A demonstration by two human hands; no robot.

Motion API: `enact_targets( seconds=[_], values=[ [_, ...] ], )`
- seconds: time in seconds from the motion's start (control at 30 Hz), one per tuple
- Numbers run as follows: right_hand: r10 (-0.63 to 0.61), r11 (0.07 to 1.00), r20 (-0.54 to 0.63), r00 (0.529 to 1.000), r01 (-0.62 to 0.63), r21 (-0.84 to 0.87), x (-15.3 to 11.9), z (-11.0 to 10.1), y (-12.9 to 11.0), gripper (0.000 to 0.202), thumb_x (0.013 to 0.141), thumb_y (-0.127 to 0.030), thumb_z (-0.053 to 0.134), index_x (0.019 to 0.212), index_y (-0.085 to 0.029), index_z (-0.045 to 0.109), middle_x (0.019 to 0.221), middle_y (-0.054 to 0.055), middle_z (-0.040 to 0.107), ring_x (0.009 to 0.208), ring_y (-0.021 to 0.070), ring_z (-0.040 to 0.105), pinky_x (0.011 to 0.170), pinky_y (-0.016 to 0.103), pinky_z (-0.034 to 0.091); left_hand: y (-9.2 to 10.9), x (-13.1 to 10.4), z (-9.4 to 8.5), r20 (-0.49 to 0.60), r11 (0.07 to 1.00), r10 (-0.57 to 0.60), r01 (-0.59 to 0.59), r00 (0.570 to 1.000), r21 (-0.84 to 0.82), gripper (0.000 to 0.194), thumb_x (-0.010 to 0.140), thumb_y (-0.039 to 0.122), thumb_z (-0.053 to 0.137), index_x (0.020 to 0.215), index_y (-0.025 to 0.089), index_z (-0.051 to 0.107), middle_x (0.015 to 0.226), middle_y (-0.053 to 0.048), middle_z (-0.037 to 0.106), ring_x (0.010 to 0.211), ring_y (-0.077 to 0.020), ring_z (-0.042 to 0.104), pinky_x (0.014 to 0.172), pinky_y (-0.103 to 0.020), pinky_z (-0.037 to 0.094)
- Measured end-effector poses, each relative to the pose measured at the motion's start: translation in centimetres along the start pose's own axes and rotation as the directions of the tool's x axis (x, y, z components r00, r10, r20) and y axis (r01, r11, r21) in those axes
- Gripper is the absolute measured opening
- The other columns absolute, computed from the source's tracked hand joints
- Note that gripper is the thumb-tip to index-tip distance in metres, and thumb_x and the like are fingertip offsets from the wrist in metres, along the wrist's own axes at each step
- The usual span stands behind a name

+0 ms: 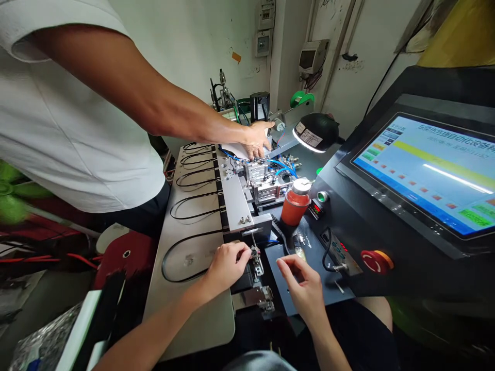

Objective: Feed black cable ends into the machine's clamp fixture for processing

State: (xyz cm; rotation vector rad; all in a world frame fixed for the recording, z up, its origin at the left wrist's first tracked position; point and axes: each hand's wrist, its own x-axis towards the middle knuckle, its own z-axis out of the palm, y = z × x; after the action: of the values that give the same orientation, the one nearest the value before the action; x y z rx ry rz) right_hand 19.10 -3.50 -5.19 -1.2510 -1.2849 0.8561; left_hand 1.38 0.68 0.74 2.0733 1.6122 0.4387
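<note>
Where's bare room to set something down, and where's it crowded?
Bare: the near end of the table, between the left forearm and the rounded corner; a strip of dark plate left of the right hand. Crowded: around the cylinders, where a co-worker's hand, lamp and red bottle close in.

Black cable loops [163, 265], red-orange bottle [293, 208]

A factory workshop, shown by the control touchscreen [429, 170], emergency-stop button [374, 261] and pneumatic cylinders [266, 189].
</note>
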Motion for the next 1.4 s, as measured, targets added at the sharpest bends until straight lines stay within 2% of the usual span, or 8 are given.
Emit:
enact_targets(
  seconds=[0.2,0.43,0.6,0.77,1.07,1.17,1.23,1.4],
  values=[
    [0.011,1.000,0.044,0.999,-0.010,-0.003,0.0,0.1,0.5,0.029,0.091,-0.040,0.055,0.071,-0.018,0.060,0.061,-0.002,0.051,0.055,0.0129,0.046,0.051,0.023,0.037,0.2,0.1,0.1,-0.010,0.999,-0.024,0.024,1.000,0.031,0.025,0.089,0.020,0.047,0.073,0.019,0.067,0.076,-0.002,0.069,0.069,-0.0153,0.061,0.064,-0.024,0.039],
    [-0.030,1.000,0.176,0.984,0.030,0.004,1.8,1.4,1.1,0.032,0.095,-0.038,0.045,0.072,-0.018,0.054,0.062,-0.002,0.050,0.056,0.0132,0.047,0.052,0.023,0.037,0.6,0.4,0.2,-0.007,0.996,-0.062,0.063,0.998,0.057,0.023,0.088,0.020,0.050,0.072,0.019,0.067,0.072,-0.001,0.069,0.066,-0.0146,0.060,0.062,-0.023,0.038],
    [-0.148,0.986,0.137,0.980,0.156,-0.053,2.0,2.2,0.7,0.023,0.095,-0.027,0.046,0.085,-0.017,0.063,0.076,0.004,0.061,0.063,0.0154,0.055,0.057,0.025,0.042,0.4,0.4,0.3,-0.008,0.997,-0.047,0.047,0.999,0.056,0.024,0.089,0.020,0.048,0.073,0.018,0.067,0.074,-0.002,0.069,0.068,-0.0152,0.061,0.064,-0.024,0.038],
    [-0.232,0.969,0.122,0.965,0.240,-0.053,1.0,2.4,0.3,0.024,0.095,-0.020,0.044,0.100,-0.016,0.067,0.078,0.006,0.064,0.065,0.0164,0.058,0.059,0.026,0.045,0.3,0.2,0.4,-0.013,0.998,-0.038,0.039,0.999,0.044,0.024,0.089,0.019,0.049,0.073,0.018,0.067,0.075,-0.002,0.069,0.069,-0.0152,0.061,0.065,-0.023,0.039],
    [-0.251,0.965,0.115,0.961,0.259,-0.053,1.2,2.4,0.8,0.026,0.096,-0.023,0.043,0.097,-0.017,0.068,0.078,0.007,0.064,0.068,0.0177,0.060,0.061,0.027,0.046,0.3,0.4,0.4,-0.021,0.996,-0.067,0.068,0.998,0.053,0.023,0.087,0.017,0.050,0.071,0.018,0.067,0.072,-0.001,0.069,0.066,-0.0139,0.060,0.064,-0.023,0.037],
    [-0.164,0.982,0.108,0.980,0.172,-0.073,2.0,2.4,1.4,0.027,0.096,-0.028,0.043,0.079,-0.018,0.062,0.070,0.003,0.060,0.061,0.0153,0.054,0.056,0.026,0.040,0.5,0.5,0.4,-0.013,0.996,-0.076,0.076,0.997,0.054,0.023,0.087,0.018,0.051,0.070,0.018,0.067,0.071,0.000,0.069,0.065,-0.0134,0.060,0.063,-0.023,0.037],
    [-0.105,0.991,0.127,0.986,0.115,-0.075,2.7,2.7,1.7,0.031,0.096,-0.033,0.042,0.069,-0.019,0.051,0.061,-0.001,0.050,0.054,0.0130,0.046,0.053,0.025,0.034,0.5,0.5,0.4,-0.013,0.996,-0.069,0.070,0.998,0.053,0.023,0.087,0.018,0.051,0.070,0.018,0.067,0.071,0.000,0.069,0.065,-0.0131,0.060,0.063,-0.022,0.037],
    [-0.073,0.997,0.244,0.967,0.075,0.000,3.6,4.2,2.3,0.034,0.097,-0.036,0.037,0.066,-0.022,0.033,0.058,-0.006,0.032,0.052,0.0109,0.033,0.050,0.025,0.026,0.4,0.8,0.6,-0.013,0.993,-0.042,0.043,0.999,0.109,0.023,0.087,0.017,0.051,0.069,0.018,0.065,0.068,0.000,0.067,0.063,-0.0127,0.058,0.061,-0.023,0.036]
  ],
)
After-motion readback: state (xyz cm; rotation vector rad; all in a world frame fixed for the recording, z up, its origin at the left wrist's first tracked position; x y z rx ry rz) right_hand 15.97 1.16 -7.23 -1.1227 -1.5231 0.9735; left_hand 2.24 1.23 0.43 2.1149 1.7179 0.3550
